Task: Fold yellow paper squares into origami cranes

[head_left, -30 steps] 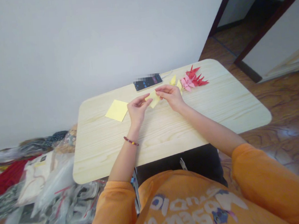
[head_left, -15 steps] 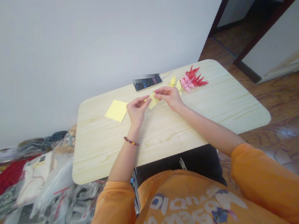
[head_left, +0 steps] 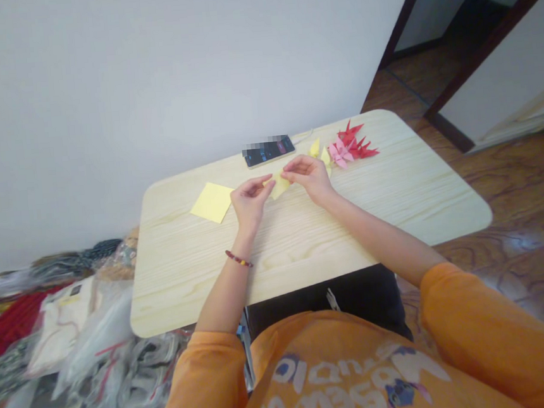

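Paper, a small yellow folded piece [head_left: 279, 187], sits between the two hands over the far half of the worktop [head_left: 304, 239]; whether its lower edge touches the surface I cannot tell; the left hand [head_left: 249, 201] has a narrow grip, thumb and fingertips pinching the piece's left side; the right hand [head_left: 315, 178] pinches its right side in a grip just as narrow.

Left of the left hand, very near it, a square yellow sheet [head_left: 211, 203] lies flat; beyond the hands, a phone [head_left: 269, 151] lies near the wall [head_left: 170, 79], its screen lit, a pale cable [head_left: 303, 137] at its right end; just past the right hand are yellow folded shapes [head_left: 315, 148], partly hidden by it; next to these, a pink paper flower [head_left: 341, 153] touches red paper flowers [head_left: 365, 150].

Around the left wrist is a beaded bracelet [head_left: 239, 259]; both arms come out of an orange shirt [head_left: 343, 363].

To the left of the worktop, clear plastic bags [head_left: 93, 337] lie heaped; one holds whitish fabric, others grey items too blurred to name; red cloth [head_left: 18, 321] lies beside them.
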{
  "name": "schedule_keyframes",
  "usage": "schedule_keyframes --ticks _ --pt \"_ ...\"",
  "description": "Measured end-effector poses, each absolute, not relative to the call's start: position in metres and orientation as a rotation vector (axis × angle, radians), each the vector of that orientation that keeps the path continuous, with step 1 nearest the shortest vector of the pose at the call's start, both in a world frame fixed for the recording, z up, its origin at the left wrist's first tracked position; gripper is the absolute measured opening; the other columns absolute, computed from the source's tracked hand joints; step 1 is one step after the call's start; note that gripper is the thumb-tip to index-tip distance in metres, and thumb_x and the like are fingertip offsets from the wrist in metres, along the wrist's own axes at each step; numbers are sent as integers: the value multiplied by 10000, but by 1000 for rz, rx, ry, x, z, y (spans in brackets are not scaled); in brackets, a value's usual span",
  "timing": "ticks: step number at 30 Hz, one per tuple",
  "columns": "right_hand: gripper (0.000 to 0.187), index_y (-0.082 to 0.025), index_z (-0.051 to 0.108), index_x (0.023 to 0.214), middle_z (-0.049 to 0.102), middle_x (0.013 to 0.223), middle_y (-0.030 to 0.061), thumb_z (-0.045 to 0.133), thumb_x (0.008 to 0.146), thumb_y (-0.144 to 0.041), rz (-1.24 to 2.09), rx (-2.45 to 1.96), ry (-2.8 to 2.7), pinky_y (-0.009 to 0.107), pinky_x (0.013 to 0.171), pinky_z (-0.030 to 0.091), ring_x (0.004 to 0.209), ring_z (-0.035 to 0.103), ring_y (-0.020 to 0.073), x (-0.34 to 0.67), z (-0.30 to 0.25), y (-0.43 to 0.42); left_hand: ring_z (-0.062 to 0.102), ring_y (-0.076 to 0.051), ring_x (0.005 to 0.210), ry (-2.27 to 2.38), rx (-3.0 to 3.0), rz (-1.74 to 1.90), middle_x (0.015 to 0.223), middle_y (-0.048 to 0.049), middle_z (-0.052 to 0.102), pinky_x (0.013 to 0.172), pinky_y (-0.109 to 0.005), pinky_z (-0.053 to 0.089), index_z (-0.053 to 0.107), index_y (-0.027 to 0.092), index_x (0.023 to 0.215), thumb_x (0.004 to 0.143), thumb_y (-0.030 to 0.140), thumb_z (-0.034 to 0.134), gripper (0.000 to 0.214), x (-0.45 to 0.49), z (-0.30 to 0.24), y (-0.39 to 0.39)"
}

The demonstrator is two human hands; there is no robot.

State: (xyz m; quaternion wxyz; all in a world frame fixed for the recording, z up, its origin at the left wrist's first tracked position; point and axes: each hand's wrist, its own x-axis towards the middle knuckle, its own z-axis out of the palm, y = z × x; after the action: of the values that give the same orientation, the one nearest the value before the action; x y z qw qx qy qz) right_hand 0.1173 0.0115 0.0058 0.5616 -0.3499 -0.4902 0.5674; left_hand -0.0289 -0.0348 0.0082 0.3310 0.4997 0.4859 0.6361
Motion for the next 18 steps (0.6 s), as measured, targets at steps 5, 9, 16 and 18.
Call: schedule_keyframes --ticks 5,9,16,18 --pt "332 -180 628 662 663 701 -14 853 483 -345 1369 -813 -1158 251 623 512 664 608 111 117 7 12 685 -140 663 1249 1325 1691 805 -51 751 630 -247 553 756 194 791 644 281 791 175 -28 8 -36" --pt "326 -181 632 664 662 701 -16 855 481 -334 1379 -818 -1142 253 631 514 659 603 107 117 7 12 694 -149 681 1244 1333 1697 811 -51 750 650 -259 564 754 193 784 644 278 791 168 -28 8 -36" --pt "305 -181 640 664 658 687 -17 847 492 -325 1378 -820 -1141 252 619 506 645 595 105 117 7 12 697 -155 691 1267 1335 1688 813 -54 749 665 -271 570 750 186 782 648 288 786 173 -28 9 -37" --pt "303 -182 642 670 655 684 -17 844 498 -327 1376 -823 -1145 256 625 508 644 593 106 118 8 12 696 -153 685 1272 1345 1690 808 -54 749 656 -267 569 750 185 777 648 288 785 169 -28 10 -37"
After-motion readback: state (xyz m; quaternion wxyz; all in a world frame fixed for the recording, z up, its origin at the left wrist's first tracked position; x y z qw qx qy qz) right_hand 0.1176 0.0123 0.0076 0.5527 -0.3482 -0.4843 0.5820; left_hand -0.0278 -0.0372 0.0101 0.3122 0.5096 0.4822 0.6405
